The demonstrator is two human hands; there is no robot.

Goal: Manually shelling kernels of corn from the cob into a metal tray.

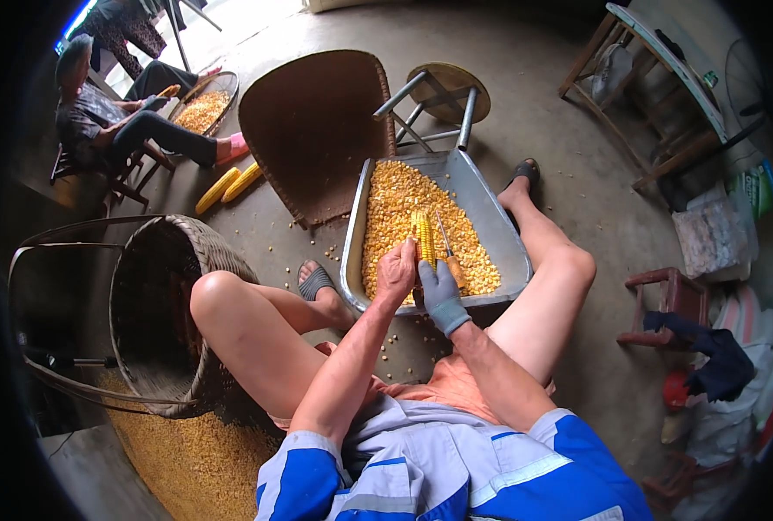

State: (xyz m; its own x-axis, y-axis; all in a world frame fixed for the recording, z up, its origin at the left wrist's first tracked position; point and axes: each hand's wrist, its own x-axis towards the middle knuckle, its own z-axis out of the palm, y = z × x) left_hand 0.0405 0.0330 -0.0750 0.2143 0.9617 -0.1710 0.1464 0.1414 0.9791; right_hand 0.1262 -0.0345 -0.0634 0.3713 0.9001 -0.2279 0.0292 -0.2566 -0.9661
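Note:
A yellow corn cob stands tilted between my hands, above a grey metal tub heaped with loose corn kernels. My bare left hand is closed against the cob's left side. Around its lower end wrap the fingers of my right hand, which wears a grey glove. Dark bare gaps between the kernel rows cannot be made out clearly. Just right of the cob, an awl-like tool with a wooden handle and thin metal shaft lies on the kernels; neither hand grips it.
Left of my knee stands a woven basket, with kernels spread below it. A brown woven tray and a tipped stool sit beyond the tub. Two cobs lie near a seated person. A small red stool stands right.

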